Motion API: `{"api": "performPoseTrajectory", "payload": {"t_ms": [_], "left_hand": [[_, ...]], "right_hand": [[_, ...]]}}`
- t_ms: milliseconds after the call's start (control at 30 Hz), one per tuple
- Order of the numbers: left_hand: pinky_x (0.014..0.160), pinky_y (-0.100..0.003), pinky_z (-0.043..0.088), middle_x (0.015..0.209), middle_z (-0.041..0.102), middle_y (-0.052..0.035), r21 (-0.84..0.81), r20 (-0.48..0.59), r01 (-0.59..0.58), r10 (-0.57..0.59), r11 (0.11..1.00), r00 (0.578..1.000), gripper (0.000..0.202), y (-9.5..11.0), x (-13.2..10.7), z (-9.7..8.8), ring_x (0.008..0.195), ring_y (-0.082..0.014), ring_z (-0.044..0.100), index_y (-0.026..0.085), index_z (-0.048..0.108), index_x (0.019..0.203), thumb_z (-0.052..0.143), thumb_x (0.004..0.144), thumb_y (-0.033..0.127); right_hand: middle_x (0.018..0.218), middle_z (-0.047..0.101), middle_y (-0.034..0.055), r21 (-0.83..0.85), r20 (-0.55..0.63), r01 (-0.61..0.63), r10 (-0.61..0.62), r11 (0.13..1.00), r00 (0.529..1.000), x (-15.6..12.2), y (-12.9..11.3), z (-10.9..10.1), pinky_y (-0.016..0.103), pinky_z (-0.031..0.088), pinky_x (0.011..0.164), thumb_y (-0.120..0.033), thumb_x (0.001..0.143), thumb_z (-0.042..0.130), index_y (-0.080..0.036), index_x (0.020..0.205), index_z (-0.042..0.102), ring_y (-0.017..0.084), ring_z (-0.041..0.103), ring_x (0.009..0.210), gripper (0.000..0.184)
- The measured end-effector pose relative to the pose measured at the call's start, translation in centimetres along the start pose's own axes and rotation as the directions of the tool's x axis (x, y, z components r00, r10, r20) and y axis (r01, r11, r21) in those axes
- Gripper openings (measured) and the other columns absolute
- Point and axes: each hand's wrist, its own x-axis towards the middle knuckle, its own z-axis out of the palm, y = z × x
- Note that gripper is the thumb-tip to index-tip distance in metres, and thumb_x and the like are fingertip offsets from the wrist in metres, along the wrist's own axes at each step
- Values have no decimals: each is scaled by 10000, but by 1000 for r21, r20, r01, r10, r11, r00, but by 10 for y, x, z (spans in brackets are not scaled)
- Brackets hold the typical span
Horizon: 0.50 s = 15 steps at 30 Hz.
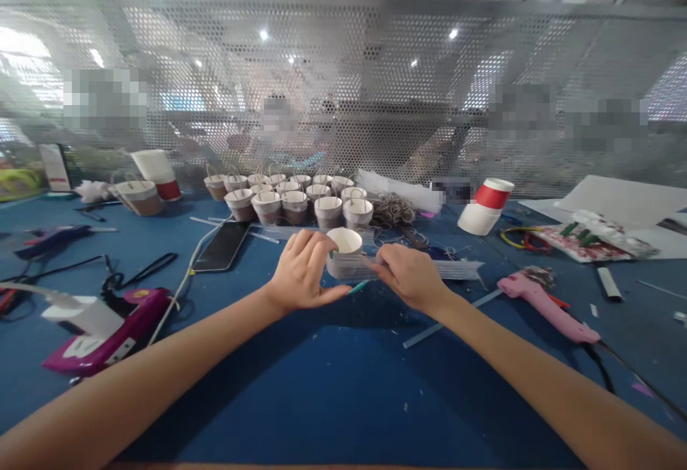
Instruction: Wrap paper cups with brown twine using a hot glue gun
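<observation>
Head view: the cup (344,250) stands upright on the blue table (333,398), at centre. The left hand (303,271), at its 9 o'clock, is half curled with fingers wrapped on the cup's side. The right hand (411,277), at 3 o'clock, has bent fingers with their tips pressed on the wall. A teal stick (359,287) pokes out under it; whether it is gripped, I cannot tell. Finished cups (293,199) cluster at 12 o'clock, a phone (221,247) lies at 9, and a pink glue gun (542,309) at 4.
</observation>
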Motion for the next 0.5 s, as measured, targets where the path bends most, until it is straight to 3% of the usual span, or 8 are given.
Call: {"api": "performPoseTrajectory", "payload": {"t_ms": [133, 300, 500], "left_hand": [[613, -356, 501, 810, 606, -88, -106, 16, 32, -30, 994, 999, 532, 15, -13, 2, 688, -206, 552, 121, 453, 1153, 504, 861, 562], [586, -269, 525, 816, 622, -57, -235, 24, 174, -173, 956, 985, 368, 19, -27, 12, 662, -142, 601, 134, 398, 1207, 517, 922, 335], [569, -201, 534, 761, 648, 4, -395, 133, 432, -414, 811, 900, 266, 13, -25, 17, 606, -99, 645, 184, 429, 1135, 539, 917, 288]], "right_hand": [[627, 564, 39, 25, -34, 29, -28, 999, 999, 1, -5, 2, 245, 283, 535, -493, 1005, 191, -163, 738, 529, 143, 478, 585, 542], [646, 574, 43, 90, -6, 71, -71, 993, 997, 2, -4, 2, 248, 297, 534, -565, 980, 148, -166, 753, 522, 142, 481, 587, 592], [698, 603, 64, 182, 108, 39, -59, 983, 992, 4, 2, 2, 257, 318, 548, -677, 919, 152, -167, 793, 528, 155, 510, 614, 645]]}}
